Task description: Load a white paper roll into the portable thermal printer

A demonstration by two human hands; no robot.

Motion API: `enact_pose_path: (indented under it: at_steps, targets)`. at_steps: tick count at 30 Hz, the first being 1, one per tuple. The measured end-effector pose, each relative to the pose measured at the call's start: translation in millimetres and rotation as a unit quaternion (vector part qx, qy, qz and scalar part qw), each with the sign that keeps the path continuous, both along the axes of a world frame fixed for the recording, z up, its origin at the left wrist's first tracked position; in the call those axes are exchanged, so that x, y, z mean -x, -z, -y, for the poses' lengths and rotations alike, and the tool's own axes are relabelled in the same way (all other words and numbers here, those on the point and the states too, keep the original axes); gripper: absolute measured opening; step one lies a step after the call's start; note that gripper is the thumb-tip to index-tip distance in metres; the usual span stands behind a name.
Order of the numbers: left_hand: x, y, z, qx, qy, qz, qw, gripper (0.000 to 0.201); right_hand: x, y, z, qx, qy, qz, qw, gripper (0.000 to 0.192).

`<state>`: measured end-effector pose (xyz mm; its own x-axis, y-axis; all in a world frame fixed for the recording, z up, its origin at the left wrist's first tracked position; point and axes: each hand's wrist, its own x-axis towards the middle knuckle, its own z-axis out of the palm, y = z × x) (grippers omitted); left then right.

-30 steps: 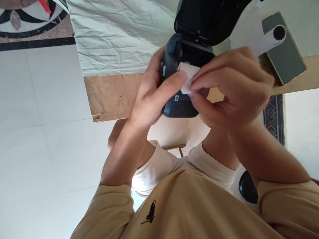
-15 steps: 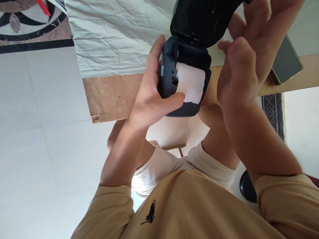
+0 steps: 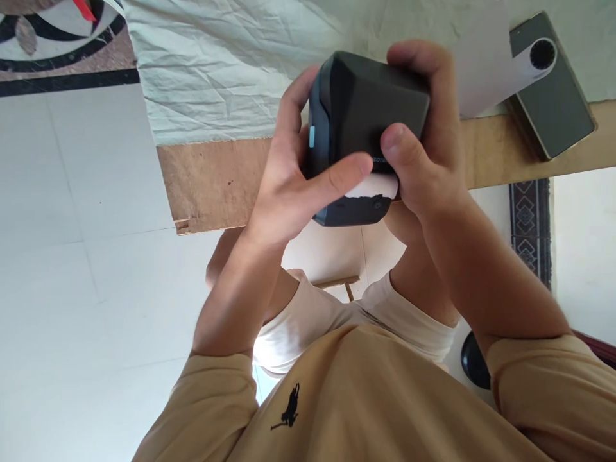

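A dark portable label printer (image 3: 370,102) sits between my two hands at the table's front edge, its lid down. White paper (image 3: 373,187) sticks out below the lid's lower edge. My left hand (image 3: 298,173) wraps the printer's left side, thumb lying near the paper. My right hand (image 3: 430,135) grips the right side of the lid, with its thumb on the top face. The inside of the printer is hidden by the lid.
A dark phone (image 3: 553,109) lies to the right on the table. A white paper roll (image 3: 520,67) with a dark core overlaps it. Pale wrinkled cloth (image 3: 216,70) covers the wooden tabletop (image 3: 216,186) except along its front strip.
The printer's lid has swung down over the paper compartment. My right hand has moved left onto the lid, uncovering the phone and the paper roll. My left hand keeps its hold.
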<state>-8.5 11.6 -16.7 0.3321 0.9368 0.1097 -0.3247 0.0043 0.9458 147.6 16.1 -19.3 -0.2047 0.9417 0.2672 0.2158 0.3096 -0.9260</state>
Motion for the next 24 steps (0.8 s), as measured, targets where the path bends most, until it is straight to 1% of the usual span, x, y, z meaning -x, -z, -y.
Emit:
enact_pose_path:
  at_steps: [3, 6, 7, 9, 12, 15, 18, 20, 23, 24]
  targets:
    - [-4.2, -2.7, 3.3, 0.02, -0.05, -0.038, 0.998, 0.04, -0.2, 1.8, -1.7, -0.038, -0.006, -0.024, 0.999, 0.049]
    - [-4.7, -5.2, 4.5, 0.02, -0.075, -0.056, 0.995, 0.038, -0.1, 0.8, -0.8, -0.032, -0.017, -0.031, 0.999, 0.049]
    - [-3.5, -6.1, 4.2, 0.015, -0.072, -0.058, 0.996, 0.039, -0.1, 0.1, -0.4, -0.036, -0.018, -0.032, 0.999, 0.049]
    - [0.4, -7.8, 2.9, 0.003, -0.04, -0.075, 0.996, 0.038, -0.3, -1.2, 0.2, -0.05, -0.015, -0.031, 0.998, 0.05]
    - [4.9, -8.5, 0.9, 0.006, -0.004, -0.104, 0.995, 0.029, -0.9, -1.6, 0.5, -0.075, -0.007, -0.01, 0.997, 0.049]
    - [2.3, -5.7, 1.3, 0.022, -0.019, -0.061, 0.998, 0.03, -1.5, 0.5, 0.5, -0.096, -0.006, 0.021, 0.995, 0.046]
    - [-5.4, -4.4, 4.2, 0.042, -0.034, -0.022, 0.998, 0.032, -1.8, 3.9, 0.3, -0.098, -0.004, 0.019, 0.995, 0.048]
    - [-10.1, -7.8, 6.8, 0.054, -0.044, 0.002, 0.998, 0.028, -2.1, 5.7, 0.3, -0.095, -0.001, 0.003, 0.995, 0.051]
    - [-12.7, -18.7, 8.8, 0.058, -0.054, 0.024, 0.997, 0.016, -3.0, 6.3, 0.6, -0.114, 0.01, 0.0, 0.993, 0.051]
    - [-11.8, -22.1, 8.4, 0.043, -0.048, 0.01, 0.998, 0.02, -3.3, 6.0, 0.7, -0.123, 0.012, 0.004, 0.992, 0.05]
